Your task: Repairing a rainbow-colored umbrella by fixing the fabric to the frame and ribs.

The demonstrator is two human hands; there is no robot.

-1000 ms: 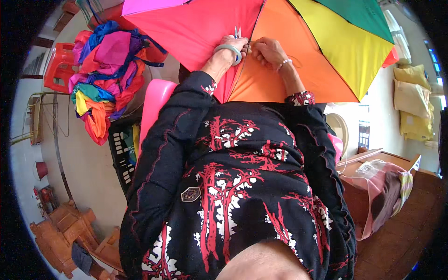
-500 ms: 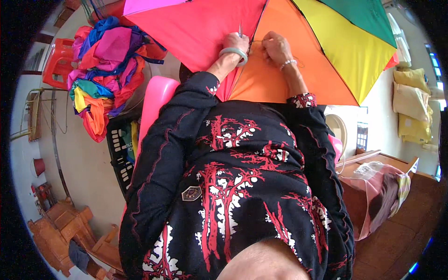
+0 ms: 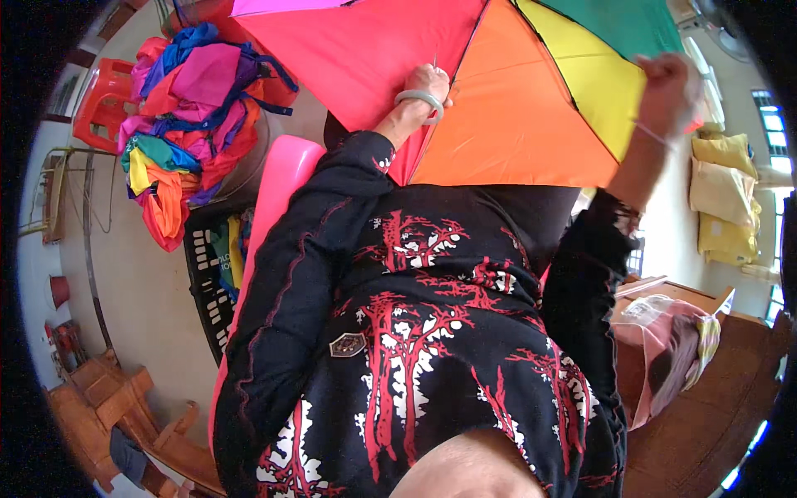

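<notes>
A multicoloured umbrella (image 3: 515,124) lies open over my lap, with pink, red, orange, yellow and green panels and dark ribs underneath. My left hand (image 3: 427,83), a pale bangle at its wrist, is closed at the seam between the red and orange panels. From that fist sticks up a thin pointed metal tool (image 3: 435,58); the rest of it is hidden. Out to the right, over the yellow panel's edge, my right hand (image 3: 669,90) is raised, blurred, with its fingers curled together. What those fingers pinch is too small to make out.
At the left, a heap of colourful folded fabric (image 3: 195,108) lies beside a red plastic stool (image 3: 100,104). A black crate (image 3: 207,274) stands below it, near a pink chair arm (image 3: 286,166). Yellow sacks (image 3: 724,199) and a wooden bench with cloth (image 3: 664,349) are at the right.
My right hand has swung from the orange panel, beside my left hand, out to the right and up. My left hand stays at the seam, and the umbrella has shifted slightly.
</notes>
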